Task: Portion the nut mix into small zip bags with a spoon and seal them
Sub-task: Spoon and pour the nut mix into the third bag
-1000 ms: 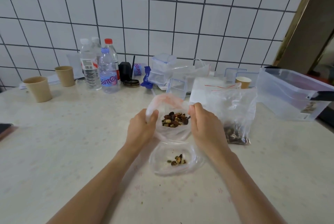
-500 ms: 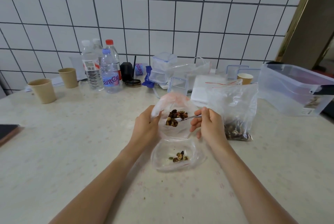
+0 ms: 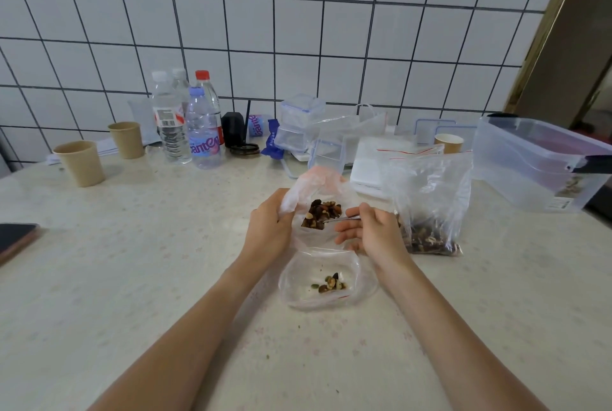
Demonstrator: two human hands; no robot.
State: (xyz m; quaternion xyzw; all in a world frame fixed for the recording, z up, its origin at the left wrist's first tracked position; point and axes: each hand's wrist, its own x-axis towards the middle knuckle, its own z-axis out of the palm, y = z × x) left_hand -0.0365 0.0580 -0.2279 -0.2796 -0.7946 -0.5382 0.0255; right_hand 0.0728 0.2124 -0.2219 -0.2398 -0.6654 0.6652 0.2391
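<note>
Spoonful going into the small zip bag (image 3: 311, 212)

Right hand (image 3: 371, 231) pinches the spoon (image 3: 334, 219), handle pointing rightward; left hand (image 3: 268, 228) grips the bag's rim, mouth just left of the loaded bowl.

The zip bag (image 3: 318, 185) is thin, clear, crinkled plastic; the spoon (image 3: 344, 218) is shiny metal. The table (image 3: 132, 278) looks matt and speckled, the cups (image 3: 80, 162) plain brown paper.

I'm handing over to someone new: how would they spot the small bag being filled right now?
Start at the big bag of nut mix standing right of centre on the table. Just left of it, the left hand holds up a small zip bag while the right hand dips a spoon in. Unlike the flat bag nearer the person, it is raised and fuller.
</note>
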